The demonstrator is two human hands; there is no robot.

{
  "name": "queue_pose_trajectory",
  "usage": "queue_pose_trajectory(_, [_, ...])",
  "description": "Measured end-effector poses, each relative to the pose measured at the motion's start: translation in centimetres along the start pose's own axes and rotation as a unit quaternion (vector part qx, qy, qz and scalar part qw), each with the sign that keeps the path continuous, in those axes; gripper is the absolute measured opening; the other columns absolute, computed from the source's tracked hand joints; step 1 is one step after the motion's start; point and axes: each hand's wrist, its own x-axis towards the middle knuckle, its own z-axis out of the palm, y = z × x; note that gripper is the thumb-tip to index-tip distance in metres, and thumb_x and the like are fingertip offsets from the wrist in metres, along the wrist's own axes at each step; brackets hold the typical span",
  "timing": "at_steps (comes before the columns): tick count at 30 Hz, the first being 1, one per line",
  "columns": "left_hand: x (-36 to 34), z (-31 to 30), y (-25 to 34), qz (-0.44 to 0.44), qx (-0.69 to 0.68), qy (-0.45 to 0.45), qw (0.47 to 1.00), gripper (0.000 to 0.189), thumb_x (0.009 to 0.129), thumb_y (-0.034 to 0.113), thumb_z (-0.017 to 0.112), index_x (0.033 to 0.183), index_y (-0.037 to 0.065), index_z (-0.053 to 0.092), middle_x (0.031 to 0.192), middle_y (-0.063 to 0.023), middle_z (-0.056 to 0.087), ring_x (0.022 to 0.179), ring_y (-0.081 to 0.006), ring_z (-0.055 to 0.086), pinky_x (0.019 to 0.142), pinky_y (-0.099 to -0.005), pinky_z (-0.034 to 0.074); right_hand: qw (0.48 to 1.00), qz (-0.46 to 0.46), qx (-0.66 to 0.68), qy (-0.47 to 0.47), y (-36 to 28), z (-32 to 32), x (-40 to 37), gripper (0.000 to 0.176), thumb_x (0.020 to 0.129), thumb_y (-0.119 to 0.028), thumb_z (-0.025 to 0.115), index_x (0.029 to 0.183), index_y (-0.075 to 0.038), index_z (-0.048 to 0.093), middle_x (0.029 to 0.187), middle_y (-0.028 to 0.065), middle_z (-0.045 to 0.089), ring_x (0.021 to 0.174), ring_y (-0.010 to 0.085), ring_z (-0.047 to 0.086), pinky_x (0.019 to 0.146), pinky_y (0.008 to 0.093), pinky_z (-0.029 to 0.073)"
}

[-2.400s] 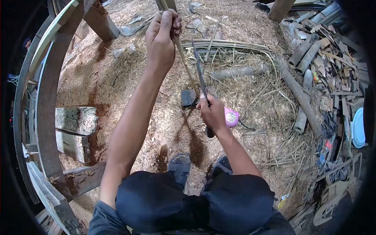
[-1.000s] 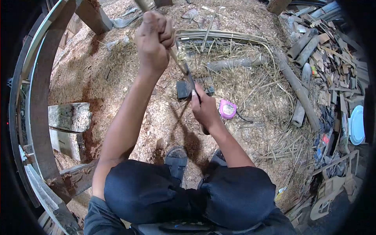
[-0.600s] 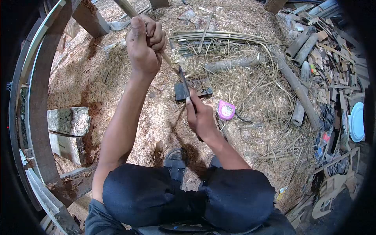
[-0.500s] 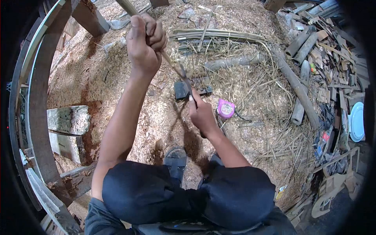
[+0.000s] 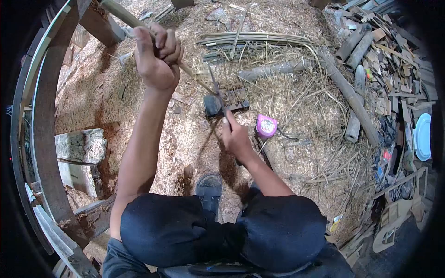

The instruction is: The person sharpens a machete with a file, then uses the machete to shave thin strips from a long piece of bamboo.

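Observation:
My left hand [image 5: 160,60] is closed round a long pale stick [image 5: 121,13], which slants from the upper left down towards the centre. Near the stick's lower end, a thin dark blade [image 5: 215,83] lies across it. The handle end of that blade is in my right hand [image 5: 237,138], with the fingers wrapped round it. Below the crossing, a dark block-like object [image 5: 213,106] rests on the shavings. A pink tape measure [image 5: 266,126] sits just to the right of my right hand.
Beyond my hands lies a bundle of thin strips [image 5: 259,38] on the shavings. A long pole [image 5: 347,92] and wood scraps [image 5: 394,69] are at the right. Curved timber [image 5: 46,120] stands at the left, near pale blocks [image 5: 81,146]. A light blue lid [image 5: 422,136] is far right.
My left hand has moved left and slightly down with the stick. The blade, in my right hand, now points more steeply upward, and its tip has shifted left.

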Motion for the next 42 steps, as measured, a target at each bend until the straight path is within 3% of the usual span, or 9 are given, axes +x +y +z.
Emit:
queue_pose_trajectory(3, [0.2, 0.0, -0.2, 0.002, -0.009, 0.013, 1.0, 0.055, 0.096, 0.061, 0.041, 0.073, 0.012, 0.033, 0.059, 0.0041, 0.025, 0.048, -0.0062, 0.018, 0.044, -0.0238, 0.018, 0.997, 0.056, -0.031, -0.048, 0.7, 0.4, 0.3, 0.044, 0.098, -0.017, 0.045, 0.137, 0.002, 0.047, 0.064, 0.0146, 0.063, 0.047, 0.018, 0.058, 0.041, 0.0331, 0.044])
queue_pose_trajectory(5, [0.3, 0.2, -0.5, 0.0, -0.007, 0.01, 1.0, 0.053, 0.096, 0.061, 0.041, 0.074, 0.013, 0.033, 0.058, 0.0046, 0.024, 0.047, -0.0069, 0.017, 0.045, -0.0244, 0.019, 0.993, -0.096, 0.007, 0.069, 0.3, 1.8, 0.0, 0.043, 0.098, -0.015, 0.045, 0.134, 0.008, 0.047, 0.06, 0.0144, 0.061, 0.044, 0.0146, 0.055, 0.036, 0.0322, 0.04])
queue_pose_trajectory(9, [-0.2, 0.8, -0.2, -0.003, 0.006, -0.007, 1.0, 0.053, 0.096, 0.061, 0.042, 0.075, 0.014, 0.033, 0.058, 0.0051, 0.024, 0.047, -0.0078, 0.018, 0.046, -0.0248, 0.02, 0.997, 0.068, -0.027, -0.03, 0.8, -0.9, 0.6, 0.039, 0.099, -0.013, 0.043, 0.132, 0.006, 0.049, 0.061, 0.0174, 0.061, 0.048, 0.023, 0.06, 0.048, 0.0385, 0.047])
queue_pose_trajectory(25, [-0.2, 0.8, 0.5, 0.004, 0.059, -0.015, 0.998, 0.051, 0.099, 0.055, 0.039, 0.087, 0.006, 0.049, 0.059, 0.005, 0.026, 0.049, -0.0077, 0.026, 0.051, -0.0238, 0.027, 0.998, 0.03, -0.041, -0.022, 4.9, 1.3, -1.5, 0.051, 0.088, -0.015, 0.057, 0.133, 0.007, 0.044, 0.064, 0.0178, 0.06, 0.058, 0.0269, 0.064, 0.053, 0.0393, 0.048])
queue_pose_trajectory(30, [-0.4, 0.6, -0.5, 0.005, 0.02, 0.004, 1.0, 0.047, 0.099, 0.049, 0.045, 0.091, 0.003, 0.053, 0.061, 0.003, 0.032, 0.053, -0.0095, 0.035, 0.054, -0.0257, 0.035, 0.994, 0.077, -0.031, -0.076, -4.5, -1.0, 0.2, 0.063, 0.089, -0.006, 0.05, 0.146, 0.004, 0.024, 0.062, 0.017, 0.057, 0.054, 0.0332, 0.059, 0.055, 0.0437, 0.049])
queue_pose_trajectory(32, [-0.3, 1.7, -0.9, 0.072, 0.003, -0.028, 0.997, 0.048, 0.101, 0.044, 0.045, 0.087, 0.0, 0.056, 0.062, -0.0008, 0.046, 0.052, -0.0069, 0.04, 0.049, -0.022, 0.039, 0.995, -0.052, -0.047, -0.066, -6.8, -1.4, 0.7, 0.071, 0.091, -0.005, 0.047, 0.152, -0.004, 0.011, 0.062, 0.0161, 0.056, 0.053, 0.0315, 0.057, 0.057, 0.0439, 0.049])
queue_pose_trajectory(36, [-0.5, 1.1, -0.7, -0.013, -0.06, -0.021, 0.998, 0.045, 0.099, 0.045, 0.049, 0.077, 0.005, 0.05, 0.062, 0.0009, 0.041, 0.049, -0.0062, 0.035, 0.044, -0.0202, 0.031, 0.991, -0.121, -0.064, 0.003, -7.2, -1.0, 0.7, 0.07, 0.091, -0.008, 0.048, 0.154, -0.011, 0.017, 0.059, 0.0124, 0.053, 0.051, 0.0243, 0.055, 0.054, 0.039, 0.047])
queue_pose_trajectory(39, [-0.6, 1.2, -0.7, 0.004, -0.052, -0.059, 0.997, 0.046, 0.098, 0.046, 0.05, 0.074, 0.007, 0.046, 0.062, 0.0019, 0.038, 0.049, -0.0052, 0.032, 0.044, -0.0206, 0.026, 0.995, 0.033, -0.052, -0.084, -5.6, -1.7, 0.7, 0.071, 0.089, -0.006, 0.047, 0.154, -0.014, 0.018, 0.062, 0.0126, 0.056, 0.052, 0.0207, 0.055, 0.054, 0.0356, 0.047])
queue_pose_trajectory(42, [-1.0, 2.5, -0.4, -0.008, -0.023, -0.058, 0.998, 0.045, 0.099, 0.047, 0.047, 0.075, 0.009, 0.042, 0.061, 0.0026, 0.032, 0.048, -0.0063, 0.027, 0.045, -0.0225, 0.024, 0.996, -0.084, -0.007, -0.032, -5.8, -1.7, 0.3, 0.073, 0.089, -0.006, 0.048, 0.154, -0.014, 0.015, 0.061, 0.0155, 0.055, 0.05, 0.0262, 0.056, 0.055, 0.0383, 0.048])
